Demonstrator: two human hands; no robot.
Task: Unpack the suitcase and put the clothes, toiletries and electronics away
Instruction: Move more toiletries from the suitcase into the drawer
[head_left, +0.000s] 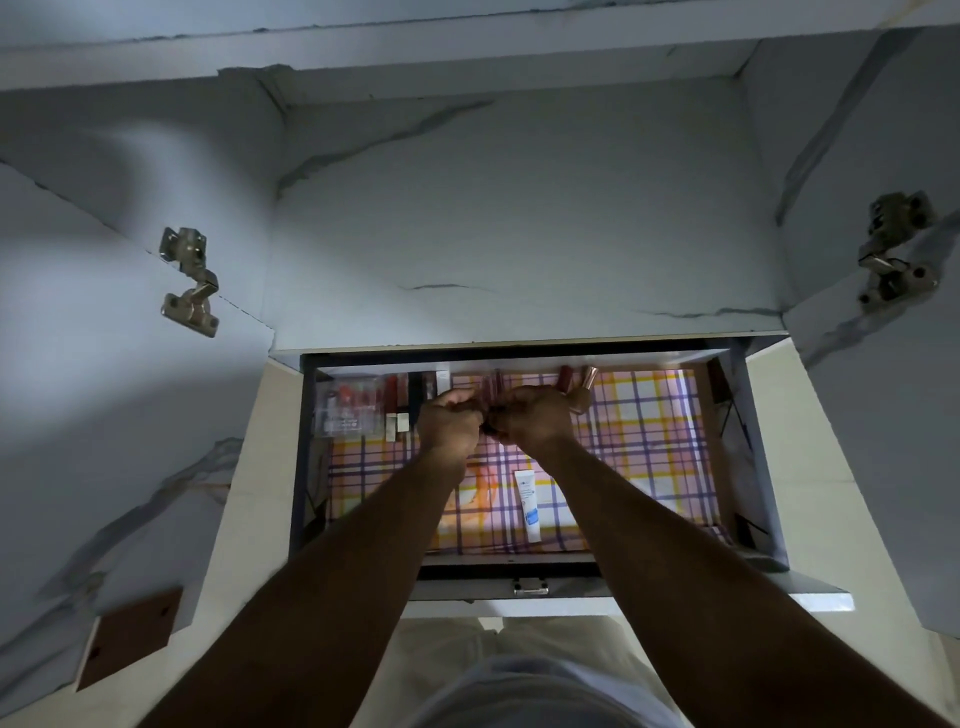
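Both hands — left hand (448, 422) and right hand (535, 422) — curl together around a small dark item (487, 427) I cannot identify, over the checked-paper-lined open drawer (665, 415), seemingly to line it up with the back row of reddish cosmetic tubes (395, 389).

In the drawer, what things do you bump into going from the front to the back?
Drawer handle → white tube → the two hands, left hand and right hand, side by side → row of lipsticks along the back.
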